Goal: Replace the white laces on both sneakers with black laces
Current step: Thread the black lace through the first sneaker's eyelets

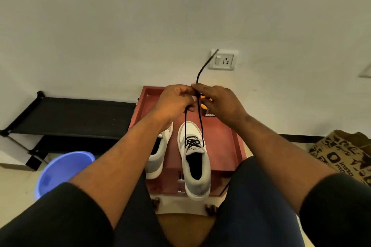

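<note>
Two grey-and-white sneakers stand on a red low table (pixel 224 142). The right sneaker (pixel 195 164) has a black lace (pixel 201 126) crossed through its eyelets. Both lace ends rise from the shoe to my hands, held together above it. My left hand (pixel 176 100) pinches one strand. My right hand (pixel 214 98) pinches the other, whose free end sticks up past the wall socket. The left sneaker (pixel 157 156) is partly hidden behind my left forearm; its laces cannot be seen.
A blue plastic bucket (pixel 62 170) stands on the floor at the left, in front of a black shoe rack (pixel 70 116). A printed brown paper bag (pixel 341 152) lies at the right. A wall socket (pixel 222 60) sits behind. A small orange object is half hidden behind my right hand.
</note>
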Available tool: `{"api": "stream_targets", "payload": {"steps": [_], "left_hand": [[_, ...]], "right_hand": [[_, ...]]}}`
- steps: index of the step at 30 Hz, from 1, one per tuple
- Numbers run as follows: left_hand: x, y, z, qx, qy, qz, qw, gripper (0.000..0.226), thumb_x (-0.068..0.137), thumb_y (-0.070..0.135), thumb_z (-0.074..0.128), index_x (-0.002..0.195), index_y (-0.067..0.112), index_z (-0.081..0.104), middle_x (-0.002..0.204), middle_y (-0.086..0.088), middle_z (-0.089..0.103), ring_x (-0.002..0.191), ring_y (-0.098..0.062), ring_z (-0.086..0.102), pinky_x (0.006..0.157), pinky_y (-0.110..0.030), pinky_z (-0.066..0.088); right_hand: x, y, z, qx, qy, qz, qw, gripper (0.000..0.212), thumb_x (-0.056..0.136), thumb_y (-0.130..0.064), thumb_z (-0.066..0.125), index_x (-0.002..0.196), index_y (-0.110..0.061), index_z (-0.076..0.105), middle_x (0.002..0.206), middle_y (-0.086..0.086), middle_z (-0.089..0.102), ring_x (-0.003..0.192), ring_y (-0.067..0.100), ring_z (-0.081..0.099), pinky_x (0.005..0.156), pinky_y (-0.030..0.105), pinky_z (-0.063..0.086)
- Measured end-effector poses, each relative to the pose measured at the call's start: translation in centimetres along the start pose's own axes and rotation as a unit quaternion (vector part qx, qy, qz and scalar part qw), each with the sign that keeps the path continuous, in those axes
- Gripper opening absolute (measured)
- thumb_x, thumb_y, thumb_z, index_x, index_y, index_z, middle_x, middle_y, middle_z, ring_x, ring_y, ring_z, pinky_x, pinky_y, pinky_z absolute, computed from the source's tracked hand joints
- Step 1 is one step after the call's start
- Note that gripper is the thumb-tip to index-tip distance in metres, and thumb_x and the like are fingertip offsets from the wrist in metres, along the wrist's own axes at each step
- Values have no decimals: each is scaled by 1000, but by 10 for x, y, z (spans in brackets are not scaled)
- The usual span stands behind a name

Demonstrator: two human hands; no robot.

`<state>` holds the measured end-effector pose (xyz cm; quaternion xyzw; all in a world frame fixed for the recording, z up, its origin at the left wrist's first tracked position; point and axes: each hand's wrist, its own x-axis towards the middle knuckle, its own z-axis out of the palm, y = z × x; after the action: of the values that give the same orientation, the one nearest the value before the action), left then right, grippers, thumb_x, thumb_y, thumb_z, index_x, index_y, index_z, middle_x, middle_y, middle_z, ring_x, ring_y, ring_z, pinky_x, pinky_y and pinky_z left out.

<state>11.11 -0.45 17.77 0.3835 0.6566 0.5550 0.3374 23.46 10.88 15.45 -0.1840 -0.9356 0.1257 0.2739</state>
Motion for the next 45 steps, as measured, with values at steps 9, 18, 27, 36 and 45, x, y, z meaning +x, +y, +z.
{"api": "stream_targets", "payload": {"steps": [9, 18, 27, 36, 45], "left_hand": [[-2, -34, -11, 443, -6, 78, 893, 42, 91, 18, 62, 133, 25, 57, 151, -9, 32, 136, -34, 33, 109, -43, 35], [-18, -42, -16, -29, 3, -29, 999, 17, 94, 21, 60, 84, 15, 72, 113, 7, 62, 109, -7, 56, 85, -24, 39], [1, -101, -79, -56, 389, -195, 898, 18, 91, 16, 58, 78, 21, 70, 99, -7, 64, 83, -22, 58, 68, -33, 50], [0, -146, -11, 236, 102, -15, 966, 38, 90, 3, 55, 124, 18, 61, 133, -4, 55, 117, -28, 57, 102, -35, 45], [6, -170, -2, 276, 31, -72, 958, 14, 87, 7, 66, 98, 8, 75, 89, -1, 70, 81, -9, 62, 69, -11, 40]], "right_hand": [[4, -15, -18, 219, -152, 172, 948, 20, 88, -4, 62, 93, -17, 76, 91, 11, 73, 75, 35, 61, 71, 48, 53], [-15, -9, -26, 375, -146, 245, 882, 18, 94, -6, 58, 107, -8, 70, 89, 10, 73, 58, 13, 57, 61, 26, 50], [-84, 79, 34, 272, -8, 480, 834, 24, 95, -20, 60, 117, -17, 69, 109, 2, 72, 99, 22, 64, 87, 35, 53], [-91, 65, 98, 150, -176, 286, 930, 59, 89, 6, 52, 140, -23, 48, 155, 1, 32, 134, 21, 42, 109, 37, 41], [-86, 60, 119, 164, -209, 246, 932, 43, 89, 5, 52, 127, -13, 62, 123, 7, 65, 110, 17, 59, 93, 20, 46]]}}
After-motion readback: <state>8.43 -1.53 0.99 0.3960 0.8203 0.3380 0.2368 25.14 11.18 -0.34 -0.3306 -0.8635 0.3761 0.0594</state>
